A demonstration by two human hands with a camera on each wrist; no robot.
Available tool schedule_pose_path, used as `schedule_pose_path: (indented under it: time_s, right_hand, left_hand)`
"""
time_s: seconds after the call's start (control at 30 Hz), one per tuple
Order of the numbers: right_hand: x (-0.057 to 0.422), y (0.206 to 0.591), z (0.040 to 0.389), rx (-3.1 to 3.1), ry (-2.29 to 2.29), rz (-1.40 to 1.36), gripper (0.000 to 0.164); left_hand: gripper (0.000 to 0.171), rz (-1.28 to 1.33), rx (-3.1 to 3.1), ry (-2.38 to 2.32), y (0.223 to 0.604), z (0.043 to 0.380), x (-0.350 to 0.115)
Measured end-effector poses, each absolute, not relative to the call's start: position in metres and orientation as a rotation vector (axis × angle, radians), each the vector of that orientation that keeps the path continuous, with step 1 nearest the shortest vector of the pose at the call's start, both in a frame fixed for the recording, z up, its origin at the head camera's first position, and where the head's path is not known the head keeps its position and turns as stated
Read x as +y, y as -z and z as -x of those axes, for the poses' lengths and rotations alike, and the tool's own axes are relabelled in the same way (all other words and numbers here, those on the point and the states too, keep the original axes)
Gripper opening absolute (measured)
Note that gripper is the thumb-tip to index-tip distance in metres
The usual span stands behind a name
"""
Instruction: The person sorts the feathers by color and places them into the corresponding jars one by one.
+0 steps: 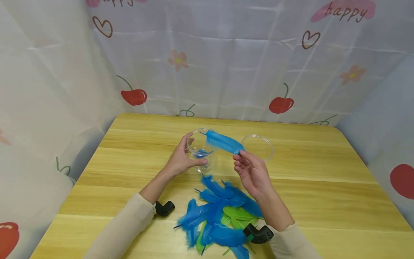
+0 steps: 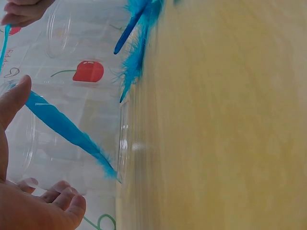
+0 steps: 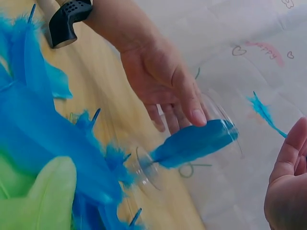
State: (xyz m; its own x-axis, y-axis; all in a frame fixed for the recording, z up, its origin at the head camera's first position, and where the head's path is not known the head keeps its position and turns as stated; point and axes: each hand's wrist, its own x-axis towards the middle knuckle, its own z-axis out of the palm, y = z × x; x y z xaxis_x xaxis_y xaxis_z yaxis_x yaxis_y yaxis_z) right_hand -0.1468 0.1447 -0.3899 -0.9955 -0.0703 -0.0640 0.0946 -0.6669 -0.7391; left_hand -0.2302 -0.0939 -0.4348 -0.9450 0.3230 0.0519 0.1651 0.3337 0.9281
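My left hand (image 1: pixel 178 159) grips a clear see-through jar (image 1: pixel 211 158) from its left side, thumb in front and fingers behind. Inside it stands one blue feather (image 3: pixel 196 143), quill end down in the right wrist view. Between thumb and fingers, my right hand (image 1: pixel 255 174) pinches another blue feather (image 1: pixel 224 141) by its broad tip. That feather's quill points left, over the jar's mouth. Nearer my body lies a loose pile of blue feathers (image 1: pixel 215 212), with several green feathers (image 1: pixel 239 214) among them.
A clear round lid (image 1: pixel 272 146) lies on the wooden table (image 1: pixel 323 201) behind the right hand. A white printed cloth (image 1: pixel 223 72) hangs behind the table's far edge. Black wrist-camera pieces (image 1: pixel 165 208) sit at both cuffs, the right one over the feather pile.
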Motion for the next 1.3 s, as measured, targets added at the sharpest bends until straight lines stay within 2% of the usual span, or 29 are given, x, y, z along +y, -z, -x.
schedule_pose_path:
  time_s: [0.2, 0.5, 0.87, 1.3]
  right_hand:
    - [0.132, 0.388, 0.152, 1.237, 2.782, -0.202, 0.037]
    - [0.123, 0.387, 0.152, 1.236, 2.792, -0.269, 0.031]
    - [0.118, 0.386, 0.149, 1.242, 2.769, -0.105, 0.028]
    - [0.124, 0.392, 0.146, 1.334, 2.736, -0.096, 0.029]
  left_hand:
    - [0.106, -0.440, 2.444, -1.677, 0.435, 0.230, -0.092]
    - [0.106, -0.439, 2.436, -1.685, 0.434, 0.231, -0.092]
    - [0.106, -0.425, 2.436, -1.704, 0.434, 0.230, -0.091]
    - [0.107, -0.425, 2.458, -1.675, 0.435, 0.231, -0.093]
